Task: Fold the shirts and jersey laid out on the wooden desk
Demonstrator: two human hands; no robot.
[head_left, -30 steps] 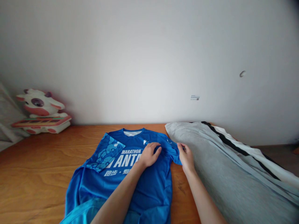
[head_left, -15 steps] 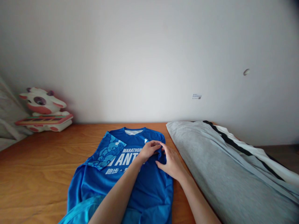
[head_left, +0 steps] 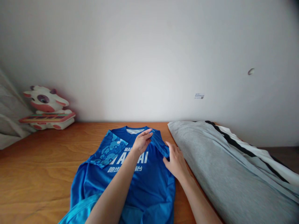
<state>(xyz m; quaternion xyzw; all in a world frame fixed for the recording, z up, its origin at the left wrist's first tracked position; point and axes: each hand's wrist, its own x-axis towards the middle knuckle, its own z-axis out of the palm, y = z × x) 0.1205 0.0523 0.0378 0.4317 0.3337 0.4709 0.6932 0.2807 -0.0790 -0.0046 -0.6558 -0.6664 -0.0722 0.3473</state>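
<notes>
A blue printed T-shirt (head_left: pixel 149 180) lies front up on the wooden surface, its collar toward the wall. One patterned sleeve (head_left: pixel 109 151) is folded inward over the chest on the left. Near the right shoulder, my left hand (head_left: pixel 142 142) pinches the edge of the other sleeve, finger and thumb close together. My right hand (head_left: pixel 176 160) holds the lower corner of that same sleeve between thumb and fingers. Between both hands the sleeve fabric (head_left: pixel 160 144) is stretched slantwise. My left forearm covers part of the white lettering.
Grey bedding (head_left: pixel 221 171) with black and white edging lies along the right. At the back left, a cow-shaped toy keyboard (head_left: pixel 49 109) stands against the white wall (head_left: pixel 140 62). Brighter blue fabric (head_left: pixel 81 208) shows at the shirt's lower left.
My hands have moved apart, the left one up toward the collar and the right one slightly right. The bunched sleeve is now drawn out between them, and more lettering shows.
</notes>
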